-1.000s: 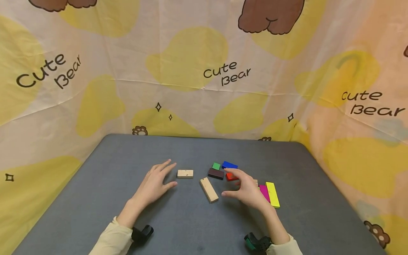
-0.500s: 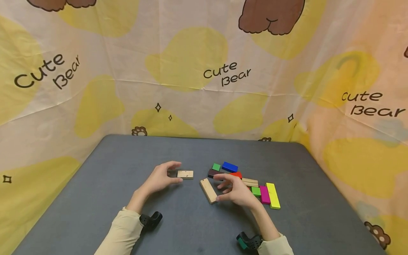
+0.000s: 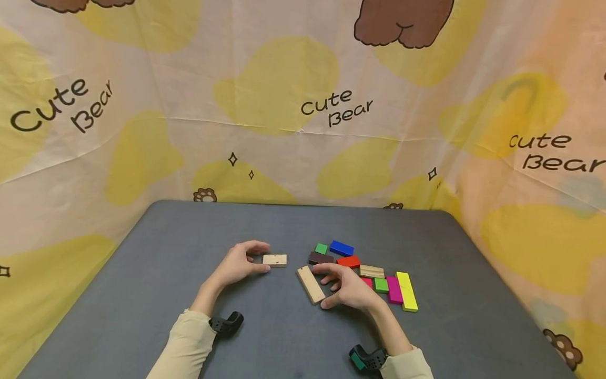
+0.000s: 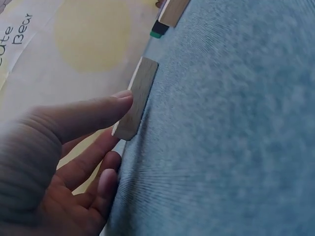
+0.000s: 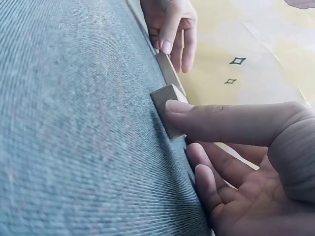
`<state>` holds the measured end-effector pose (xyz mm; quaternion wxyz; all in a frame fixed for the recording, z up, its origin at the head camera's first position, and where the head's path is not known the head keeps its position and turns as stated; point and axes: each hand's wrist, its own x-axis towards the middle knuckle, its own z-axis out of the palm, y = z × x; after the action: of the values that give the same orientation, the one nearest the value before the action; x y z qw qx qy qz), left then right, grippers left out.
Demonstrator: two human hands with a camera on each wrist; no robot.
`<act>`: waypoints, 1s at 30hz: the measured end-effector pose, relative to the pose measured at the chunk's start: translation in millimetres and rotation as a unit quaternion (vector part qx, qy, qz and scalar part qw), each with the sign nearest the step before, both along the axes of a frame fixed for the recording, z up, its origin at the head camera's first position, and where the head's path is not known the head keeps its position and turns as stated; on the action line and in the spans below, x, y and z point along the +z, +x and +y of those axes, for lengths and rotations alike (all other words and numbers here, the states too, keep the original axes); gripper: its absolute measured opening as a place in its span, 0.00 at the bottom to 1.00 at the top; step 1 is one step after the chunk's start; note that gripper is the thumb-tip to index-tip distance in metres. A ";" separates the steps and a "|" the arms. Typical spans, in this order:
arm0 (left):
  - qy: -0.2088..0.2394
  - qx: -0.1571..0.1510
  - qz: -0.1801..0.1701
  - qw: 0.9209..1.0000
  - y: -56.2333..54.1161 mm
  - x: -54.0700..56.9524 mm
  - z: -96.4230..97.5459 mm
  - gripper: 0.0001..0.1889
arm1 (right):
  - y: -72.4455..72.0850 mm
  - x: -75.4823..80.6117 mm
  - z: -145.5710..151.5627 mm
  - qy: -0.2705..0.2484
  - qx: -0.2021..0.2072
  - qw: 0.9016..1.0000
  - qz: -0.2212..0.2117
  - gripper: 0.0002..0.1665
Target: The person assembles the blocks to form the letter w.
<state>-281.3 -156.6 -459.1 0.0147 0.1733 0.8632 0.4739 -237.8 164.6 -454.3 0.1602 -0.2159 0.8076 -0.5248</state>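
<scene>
Thumb in front and fingers behind, my left hand [image 3: 240,263] pinches the left end of a small pale wooden block [image 3: 275,260] lying flat. In the left wrist view the thumb [image 4: 115,105] presses against the side of that block [image 4: 140,93]. A second, longer-looking wooden block [image 3: 310,285] lies slanted to its right. My right hand [image 3: 347,287] grips this one, with its thumb at the near end and its index finger by the far end. The right wrist view shows the thumb [image 5: 184,110] on the block's end face; the other fingers are partly hidden behind it.
Behind and right of my right hand lie a dark brown block [image 3: 321,258], a blue block [image 3: 342,248], a red block [image 3: 348,261], a striped wooden block [image 3: 372,271], a magenta block [image 3: 394,290], a yellow block [image 3: 406,291] and green blocks [image 3: 381,285]. A printed cloth [image 3: 274,84] hangs behind the grey table [image 3: 213,221].
Both hands have come down from above the table to the two wooden blocks. The left closed in on its block's left end; the right moved left and nearer, uncovering coloured blocks.
</scene>
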 end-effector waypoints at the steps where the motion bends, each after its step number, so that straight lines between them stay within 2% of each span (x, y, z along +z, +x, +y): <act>1: 0.000 0.000 -0.001 1.000 -0.8 -1.2 -0.2 0.27 | 0.6 0.2 -0.1 0.000 -0.002 1.000 -0.004 0.44; 4: -0.002 -0.005 0.002 1.000 -3.4 -3.7 -1.1 0.26 | 3.3 3.2 -1.1 -0.001 -0.013 1.000 -0.011 0.44; 9: 0.003 -0.011 0.007 1.000 -4.6 -3.5 -2.6 0.24 | 13.9 22.1 -7.2 -0.017 -0.021 0.999 -0.028 0.41; 12: 0.002 -0.011 0.008 1.000 -3.1 -3.7 -3.3 0.23 | 17.7 26.5 -9.8 -0.029 -0.021 0.999 -0.027 0.40; 18: -0.003 -0.007 0.017 1.000 -2.4 -7.5 -3.5 0.21 | 10.0 8.0 -9.2 -0.026 -0.045 0.998 -0.042 0.42; 22: -0.004 0.025 0.021 0.999 -2.5 -9.1 0.4 0.23 | 4.0 -4.2 -6.4 -0.023 -0.047 0.998 -0.043 0.43; 27: 0.004 0.069 0.040 0.997 -0.1 -8.8 9.3 0.22 | 3.7 -5.7 -4.1 -0.031 -0.039 0.998 -0.043 0.43; 30: 0.010 0.078 0.050 0.996 1.3 -7.3 14.5 0.18 | 3.5 -5.1 -3.6 -0.033 -0.038 0.998 -0.040 0.42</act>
<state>-280.0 -142.1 -466.4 -0.0673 0.1291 0.8688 0.4734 -234.3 161.0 -459.4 0.1655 -0.1688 0.7905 -0.5650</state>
